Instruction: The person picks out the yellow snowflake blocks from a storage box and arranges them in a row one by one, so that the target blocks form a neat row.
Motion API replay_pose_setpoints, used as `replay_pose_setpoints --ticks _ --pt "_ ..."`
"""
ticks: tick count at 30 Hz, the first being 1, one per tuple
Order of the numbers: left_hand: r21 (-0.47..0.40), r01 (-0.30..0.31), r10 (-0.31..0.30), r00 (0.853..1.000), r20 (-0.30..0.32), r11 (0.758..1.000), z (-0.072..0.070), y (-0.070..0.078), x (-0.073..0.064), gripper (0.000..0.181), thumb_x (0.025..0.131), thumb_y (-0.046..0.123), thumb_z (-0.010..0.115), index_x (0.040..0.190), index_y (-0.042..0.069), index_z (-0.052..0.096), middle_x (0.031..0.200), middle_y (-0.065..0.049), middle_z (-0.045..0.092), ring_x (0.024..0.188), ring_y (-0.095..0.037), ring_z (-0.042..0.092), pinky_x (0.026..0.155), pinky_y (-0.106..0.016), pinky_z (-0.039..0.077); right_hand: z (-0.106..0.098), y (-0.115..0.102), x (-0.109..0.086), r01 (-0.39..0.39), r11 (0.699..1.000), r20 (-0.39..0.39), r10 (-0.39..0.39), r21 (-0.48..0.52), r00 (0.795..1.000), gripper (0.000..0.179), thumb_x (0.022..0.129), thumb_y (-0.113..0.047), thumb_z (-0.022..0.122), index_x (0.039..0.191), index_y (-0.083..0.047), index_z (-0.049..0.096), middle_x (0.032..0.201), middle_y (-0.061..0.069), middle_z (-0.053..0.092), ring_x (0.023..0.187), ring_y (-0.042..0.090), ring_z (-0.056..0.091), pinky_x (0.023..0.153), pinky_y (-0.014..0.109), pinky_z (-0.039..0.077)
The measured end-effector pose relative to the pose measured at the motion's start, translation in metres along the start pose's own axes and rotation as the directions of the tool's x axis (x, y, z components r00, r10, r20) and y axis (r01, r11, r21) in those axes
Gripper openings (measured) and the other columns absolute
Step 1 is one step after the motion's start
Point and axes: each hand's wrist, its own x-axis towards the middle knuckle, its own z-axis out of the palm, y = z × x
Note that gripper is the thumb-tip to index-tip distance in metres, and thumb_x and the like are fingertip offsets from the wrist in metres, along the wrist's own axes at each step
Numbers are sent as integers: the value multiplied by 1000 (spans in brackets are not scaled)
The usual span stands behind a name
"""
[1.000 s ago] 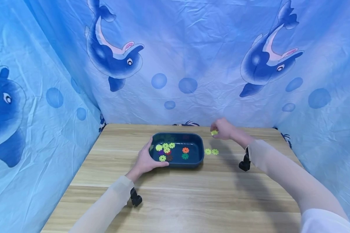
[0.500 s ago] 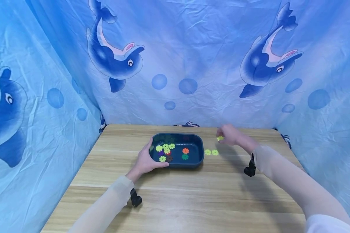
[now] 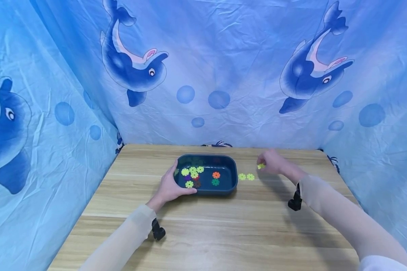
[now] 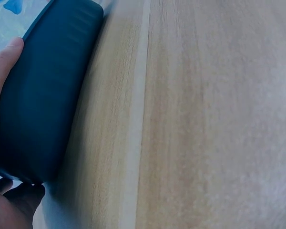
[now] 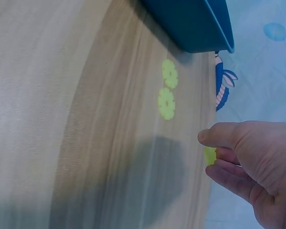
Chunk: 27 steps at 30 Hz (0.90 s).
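A dark blue plastic tub (image 3: 210, 192) stands on the table, its plain outer wall (image 4: 47, 90) filling the left of the left wrist view. My left hand (image 3: 167, 187) holds its left end, thumb along the front side and fingers round the far side. Inside lie several notched, flower-shaped discs: yellow-green ones (image 3: 189, 184), an orange one (image 3: 216, 175), a green one (image 3: 215, 182), plus brown, red and purple ones partly covered. Between thumb and fingers, my right hand (image 3: 273, 162) pinches a yellow-green disc (image 5: 210, 155) above the table, right of the tub.
Two yellow-green discs, a nearer (image 5: 166, 103) and a farther (image 5: 170, 73) in the right wrist view, lie side by side just right of the tub. The wooden table (image 3: 203, 233) ends at a blue dolphin-print curtain (image 3: 203, 67), which also hangs at both sides.
My right hand has moved to the right and toward me, lower over the table, still pinching the disc. The left hand, tub and other discs have stayed where they were.
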Motion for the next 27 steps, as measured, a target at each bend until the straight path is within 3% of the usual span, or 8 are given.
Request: replay_pose_setpoints --ticks 13,27 --pt "-5 12 -12 1000 5 1000 -1 -1 1 141 68 49 100 173 15 11 177 -17 24 161 -44 27 126 -70 30 22 -1 -10 -19 999 49 17 39 999 17 81 -3 81 98 -6 81 92 5 78 84 18 70 80 41 63" --pt "16 22 -22 1000 9 1000 -1 2 1 141 69 51 99 173 17 10 177 -16 22 162 -43 26 127 -69 29 30 -5 -13 -6 998 36 4 60 999 20 78 -3 83 98 -4 80 92 8 79 85 23 73 81 40 65"
